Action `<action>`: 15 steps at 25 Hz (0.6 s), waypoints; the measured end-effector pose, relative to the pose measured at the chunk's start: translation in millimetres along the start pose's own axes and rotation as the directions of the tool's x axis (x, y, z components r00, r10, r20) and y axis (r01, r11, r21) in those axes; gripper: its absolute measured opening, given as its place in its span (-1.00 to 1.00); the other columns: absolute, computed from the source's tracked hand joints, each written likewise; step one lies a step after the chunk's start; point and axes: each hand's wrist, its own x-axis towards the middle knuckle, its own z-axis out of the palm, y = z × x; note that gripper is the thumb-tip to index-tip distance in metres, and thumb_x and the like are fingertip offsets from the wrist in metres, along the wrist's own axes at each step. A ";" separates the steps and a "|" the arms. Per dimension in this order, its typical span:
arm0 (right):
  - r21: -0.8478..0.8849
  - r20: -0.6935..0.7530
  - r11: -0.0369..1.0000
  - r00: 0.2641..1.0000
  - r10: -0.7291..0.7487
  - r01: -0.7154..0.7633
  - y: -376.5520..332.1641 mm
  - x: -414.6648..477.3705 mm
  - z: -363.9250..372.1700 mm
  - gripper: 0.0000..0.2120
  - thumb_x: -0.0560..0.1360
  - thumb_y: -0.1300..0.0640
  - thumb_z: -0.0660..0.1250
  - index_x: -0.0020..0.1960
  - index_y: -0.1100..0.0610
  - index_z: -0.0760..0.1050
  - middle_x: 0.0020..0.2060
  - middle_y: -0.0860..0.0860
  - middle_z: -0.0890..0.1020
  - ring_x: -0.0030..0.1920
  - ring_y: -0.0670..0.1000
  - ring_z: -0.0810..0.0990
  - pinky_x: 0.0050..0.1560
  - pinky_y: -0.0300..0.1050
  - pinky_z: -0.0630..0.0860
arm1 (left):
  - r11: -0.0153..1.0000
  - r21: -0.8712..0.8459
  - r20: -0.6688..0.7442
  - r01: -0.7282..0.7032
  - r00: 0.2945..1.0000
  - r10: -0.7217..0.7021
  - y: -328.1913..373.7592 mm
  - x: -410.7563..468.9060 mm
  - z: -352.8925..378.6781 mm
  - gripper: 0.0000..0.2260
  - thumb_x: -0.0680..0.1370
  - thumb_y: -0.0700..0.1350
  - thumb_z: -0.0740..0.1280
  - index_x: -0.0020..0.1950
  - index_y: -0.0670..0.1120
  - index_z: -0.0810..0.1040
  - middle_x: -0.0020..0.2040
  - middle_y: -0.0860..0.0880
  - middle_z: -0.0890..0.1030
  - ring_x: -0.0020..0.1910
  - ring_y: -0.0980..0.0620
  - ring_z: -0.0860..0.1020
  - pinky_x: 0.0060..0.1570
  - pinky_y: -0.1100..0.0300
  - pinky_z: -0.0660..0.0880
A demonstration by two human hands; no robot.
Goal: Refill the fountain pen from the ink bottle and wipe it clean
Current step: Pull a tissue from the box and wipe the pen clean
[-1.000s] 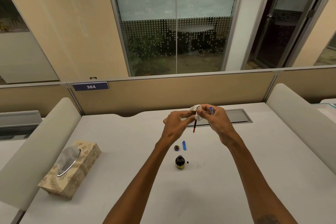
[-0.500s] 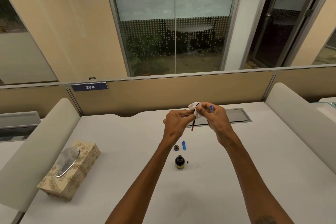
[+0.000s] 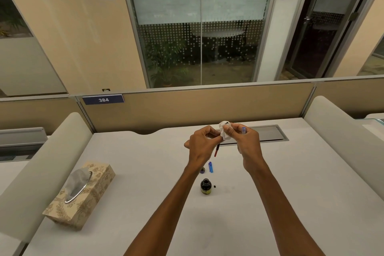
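Note:
My left hand point(image 3: 202, 145) pinches the fountain pen's inner section point(image 3: 217, 149), a thin dark tube with a red lower end that hangs down. My right hand point(image 3: 246, 143) presses a crumpled white tissue point(image 3: 224, 131) around the pen's upper tip and also holds a blue pen part point(image 3: 243, 130) between its fingers. Below the hands, the open dark ink bottle point(image 3: 205, 186) stands on the white desk point(image 3: 311, 193). Its cap point(image 3: 202, 170) and another blue pen piece point(image 3: 210, 167) lie just behind it.
A patterned tissue box point(image 3: 81, 195) sits at the desk's left side. A small dark speck point(image 3: 214, 186) lies right of the bottle. A grey cable hatch point(image 3: 268, 133) is set in the desk behind my hands. Padded dividers flank the desk.
Both hands stay together above the desk. The tissue has shifted slightly around the pen tip; the pen section hangs at nearly the same angle.

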 end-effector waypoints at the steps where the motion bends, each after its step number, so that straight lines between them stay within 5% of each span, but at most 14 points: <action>1: -0.017 -0.008 1.000 1.000 0.009 -0.009 0.5 1.5 -2.3 -0.75 0.46 0.05 0.46 0.06 0.18 0.65 -0.13 0.01 0.69 -0.21 -0.22 0.53 -0.22 -0.36 0.39 | 1.000 0.010 0.016 -0.007 1.000 0.007 -0.8 -0.7 -1.3 -0.77 0.44 0.18 0.49 -0.18 0.04 0.62 -0.23 0.16 0.66 -0.13 0.24 0.59 -0.01 0.03 0.23; 4: -0.022 -0.039 0.999 0.999 0.031 -0.032 -2.8 5.3 -10.9 -0.72 0.48 0.04 0.44 0.13 0.16 0.61 -0.02 -0.02 0.64 0.05 -0.15 0.49 -0.09 -0.22 0.38 | 0.999 0.026 0.024 -0.026 0.999 0.026 -1.9 -2.1 -6.5 -0.80 0.44 0.14 0.50 -0.12 0.04 0.65 -0.18 0.16 0.68 -0.09 0.25 0.59 0.00 0.05 0.18; 9: -0.030 -0.033 0.996 0.996 0.088 -0.089 -5.9 3.0 -18.6 -0.66 0.48 0.01 0.43 0.18 0.16 0.59 -0.02 0.09 0.66 -0.38 -0.18 0.34 -0.32 -0.34 0.29 | 0.993 -0.113 0.049 0.027 0.999 -0.021 -4.0 -0.8 -6.6 -0.72 0.32 0.30 0.49 -0.14 0.14 0.66 -0.19 0.19 0.70 -0.10 0.20 0.65 0.16 -0.18 0.47; 15: 0.062 -0.107 0.997 0.993 0.059 -0.052 -6.5 1.4 -18.0 -0.68 0.47 0.07 0.45 0.17 0.20 0.60 0.01 0.12 0.68 -0.19 -0.15 0.58 -0.22 -0.32 0.42 | 0.983 -0.184 0.101 -0.021 0.994 0.040 -1.2 -3.0 -2.1 -0.60 0.29 0.35 0.47 -0.06 0.09 0.69 -0.14 0.14 0.72 -0.05 0.12 0.67 0.17 -0.22 0.53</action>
